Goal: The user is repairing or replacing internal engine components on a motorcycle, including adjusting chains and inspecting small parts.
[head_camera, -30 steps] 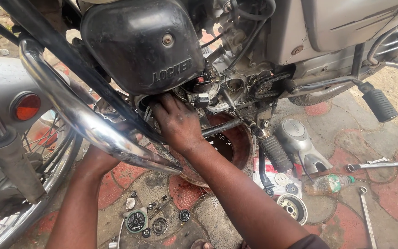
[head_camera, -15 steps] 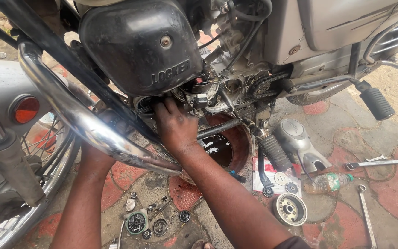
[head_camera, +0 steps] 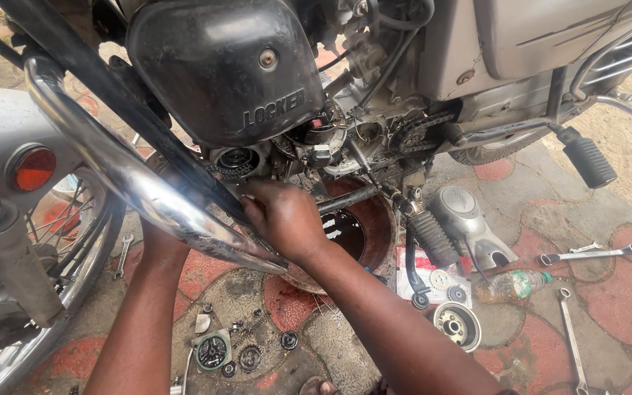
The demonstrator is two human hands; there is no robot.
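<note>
Chrome exhaust pipe [head_camera: 148, 194] | hides left hand | right hand [head_camera: 283, 219] just beside

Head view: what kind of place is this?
Likely an open-air motorcycle repair spot: a motorcycle with its engine opened, spanners and removed engine parts lying on patterned paving, a drain pan beneath.

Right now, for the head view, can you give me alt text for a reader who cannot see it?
A person's right hand reaches into a motorcycle's open engine below a black side cover. The left hand is hidden behind the chrome crash bar. A drain pan of dark oil, wrenches, gears and a bottle lie on the paving.
</note>
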